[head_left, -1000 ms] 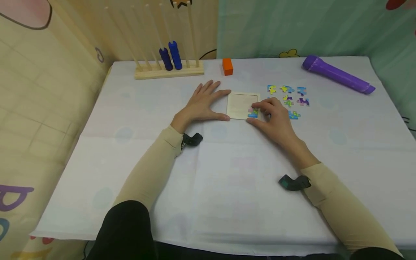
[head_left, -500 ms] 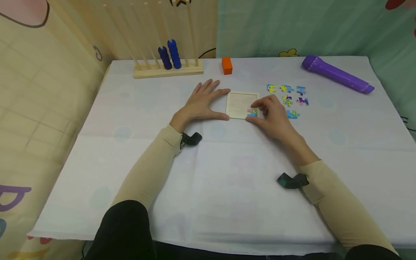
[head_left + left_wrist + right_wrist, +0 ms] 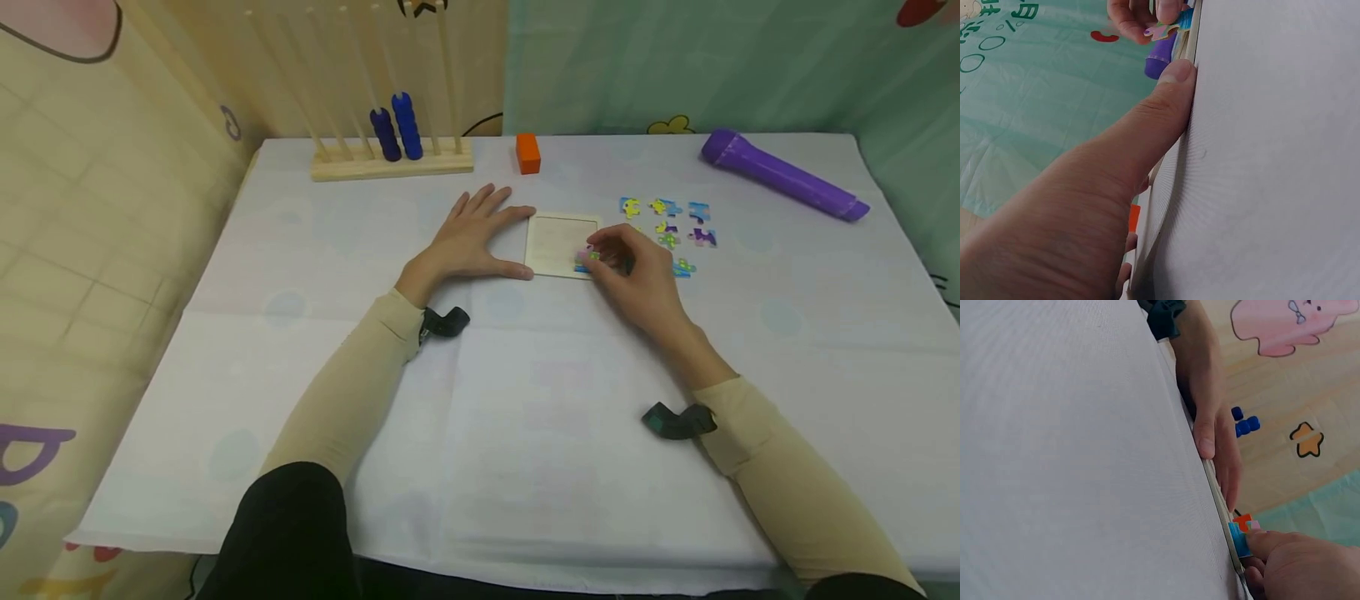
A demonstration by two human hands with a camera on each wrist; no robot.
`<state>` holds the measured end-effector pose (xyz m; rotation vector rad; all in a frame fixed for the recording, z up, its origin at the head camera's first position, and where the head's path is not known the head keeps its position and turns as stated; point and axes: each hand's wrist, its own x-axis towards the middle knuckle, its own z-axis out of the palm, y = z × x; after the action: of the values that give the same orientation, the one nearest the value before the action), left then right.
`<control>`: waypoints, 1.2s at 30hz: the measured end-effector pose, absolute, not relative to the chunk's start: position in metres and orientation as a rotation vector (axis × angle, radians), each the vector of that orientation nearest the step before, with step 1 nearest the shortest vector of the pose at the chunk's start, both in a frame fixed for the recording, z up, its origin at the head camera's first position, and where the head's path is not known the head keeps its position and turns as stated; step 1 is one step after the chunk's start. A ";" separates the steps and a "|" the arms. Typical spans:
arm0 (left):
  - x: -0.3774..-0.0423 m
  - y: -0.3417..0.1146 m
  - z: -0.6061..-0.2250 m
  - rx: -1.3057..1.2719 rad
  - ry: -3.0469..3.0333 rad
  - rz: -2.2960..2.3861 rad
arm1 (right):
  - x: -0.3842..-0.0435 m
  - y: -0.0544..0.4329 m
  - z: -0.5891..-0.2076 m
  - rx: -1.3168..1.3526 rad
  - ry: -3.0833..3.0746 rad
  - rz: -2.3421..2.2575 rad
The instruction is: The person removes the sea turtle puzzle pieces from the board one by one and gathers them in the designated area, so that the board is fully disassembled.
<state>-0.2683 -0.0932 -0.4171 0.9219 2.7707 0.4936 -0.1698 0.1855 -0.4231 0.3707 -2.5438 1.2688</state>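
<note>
A small square wooden puzzle tray (image 3: pixel 551 244) lies on the white-covered table. My left hand (image 3: pixel 468 242) rests flat with fingers spread, its thumb and index fingertip touching the tray's left corners. At the lower right corner, my right hand (image 3: pixel 639 275) pinches a blue, pink and green puzzle piece (image 3: pixel 582 258) between thumb and fingers. In the left wrist view that puzzle piece (image 3: pixel 1163 30) looks tilted up from the tray; the right wrist view shows its blue side (image 3: pixel 1238 539) under the thumb. Several loose puzzle pieces (image 3: pixel 702 237) lie right of the tray, some partly hidden by the right hand.
Behind the left hand stands a wooden peg rack (image 3: pixel 392 169) with dark blue beads. An orange block (image 3: pixel 528 155) sits behind the tray. A purple flashlight-shaped object (image 3: pixel 783 177) lies at the back right. Patterned curtains (image 3: pixel 697 67) hang behind the table.
The right thumb and fingers have shifted slightly to the right and now show a wider gap, with the piece tipped between them. The left hand and tray stay in place.
</note>
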 end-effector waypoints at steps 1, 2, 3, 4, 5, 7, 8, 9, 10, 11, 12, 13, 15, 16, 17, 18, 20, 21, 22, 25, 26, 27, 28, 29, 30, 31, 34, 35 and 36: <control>-0.268 -0.093 -0.417 0.922 2.770 0.494 | -0.169 0.185 -0.423 0.363 -2.537 1.280; -0.268 -0.093 -0.418 0.920 2.770 0.490 | -0.168 0.185 -0.423 0.355 -2.525 1.293; -0.268 -0.093 -0.418 0.918 2.769 0.487 | -0.168 0.185 -0.423 0.343 -2.511 1.309; -0.268 -0.093 -0.418 0.915 2.769 0.486 | -0.167 0.185 -0.423 0.330 -2.492 1.326; -0.268 -0.094 -0.418 0.913 2.770 0.487 | -0.167 0.185 -0.422 0.318 -2.472 1.341; -0.267 -0.093 -0.418 0.912 2.771 0.492 | -0.167 0.188 -0.420 0.279 -2.441 1.364; -0.267 -0.093 -0.418 0.911 2.770 0.496 | -0.167 0.190 -0.418 0.258 -2.431 1.373; -0.267 -0.093 -0.418 0.912 2.768 0.504 | -0.166 0.193 -0.416 0.234 -2.430 1.374; -0.267 -0.092 -0.418 0.915 2.765 0.513 | -0.166 0.197 -0.414 0.217 -2.432 1.371; -0.267 -0.091 -0.418 0.921 2.762 0.518 | -0.165 0.202 -0.411 0.203 -2.442 1.357; -0.267 -0.091 -0.419 0.927 2.759 0.520 | -0.164 0.208 -0.409 0.186 -2.449 1.348; -0.266 -0.090 -0.419 0.928 2.758 0.519 | -0.163 0.215 -0.407 0.170 -2.461 1.333; -0.266 -0.089 -0.419 0.930 2.757 0.518 | -0.160 0.230 -0.405 0.118 -2.475 1.321; -0.266 -0.089 -0.418 0.930 2.760 0.512 | -0.158 0.237 -0.404 0.084 -2.481 1.313; -0.266 -0.090 -0.418 0.930 2.763 0.503 | -0.155 0.244 -0.403 0.044 -2.488 1.307; -0.266 -0.090 -0.418 0.928 2.764 0.500 | -0.153 0.251 -0.403 0.000 -2.492 1.306; -0.266 -0.091 -0.418 0.928 2.766 0.500 | -0.149 0.262 -0.401 -0.080 -2.502 1.295; -0.266 -0.091 -0.419 0.927 2.764 0.500 | -0.148 0.268 -0.401 -0.110 -2.504 1.290; -0.266 -0.092 -0.419 0.927 2.764 0.499 | -0.146 0.273 -0.400 -0.134 -2.510 1.280; -0.266 -0.091 -0.420 0.927 2.763 0.515 | -0.145 0.290 -0.397 -0.183 -2.526 1.267; -0.266 -0.091 -0.421 0.925 2.763 0.518 | -0.144 0.295 -0.397 -0.200 -2.533 1.270; -0.265 -0.091 -0.421 0.924 2.761 0.522 | -0.143 0.301 -0.397 -0.219 -2.543 1.269; -0.265 -0.090 -0.421 0.927 2.759 0.522 | -0.141 0.306 -0.397 -0.244 -2.558 1.262; -0.265 -0.090 -0.420 0.929 2.755 0.526 | -0.139 0.311 -0.398 -0.266 -2.573 1.241; -0.265 -0.089 -0.420 0.931 2.753 0.523 | -0.138 0.316 -0.400 -0.288 -2.593 1.214; -0.265 -0.089 -0.420 0.935 2.755 0.514 | -0.137 0.320 -0.401 -0.307 -2.611 1.183; -0.265 -0.090 -0.417 0.935 2.766 0.487 | -0.137 0.326 -0.404 -0.320 -2.650 1.110; -0.265 -0.090 -0.416 0.929 2.770 0.482 | -0.138 0.326 -0.405 -0.307 -2.656 1.083; -0.265 -0.091 -0.415 0.925 2.775 0.477 | -0.139 0.325 -0.406 -0.290 -2.661 1.061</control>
<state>-0.2651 -0.0912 -0.4149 0.9254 2.7753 0.4774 -0.1391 0.3252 -0.4056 -0.2897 -2.6615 1.0606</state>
